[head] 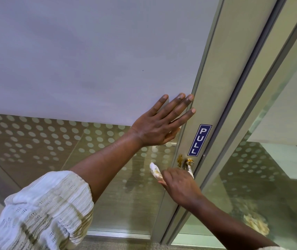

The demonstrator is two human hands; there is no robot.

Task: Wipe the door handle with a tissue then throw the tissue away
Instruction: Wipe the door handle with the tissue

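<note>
My left hand (pixel 159 124) lies flat with fingers spread on the frosted glass door, its fingertips at the metal door stile (pixel 214 98). Below it, my right hand (pixel 179 185) is closed around the door handle (pixel 189 164), a metal bar on a brass mount, and holds a white tissue (pixel 155 170) against it. A crumpled end of the tissue sticks out to the left of my fingers. Most of the handle is hidden under my right hand.
A blue "PULL" sign (pixel 200 140) is stuck on the stile just above the handle. To the right is the door frame (pixel 263 98) and a fixed glass panel (pixel 263 177) with dots. The floor edge shows at the bottom.
</note>
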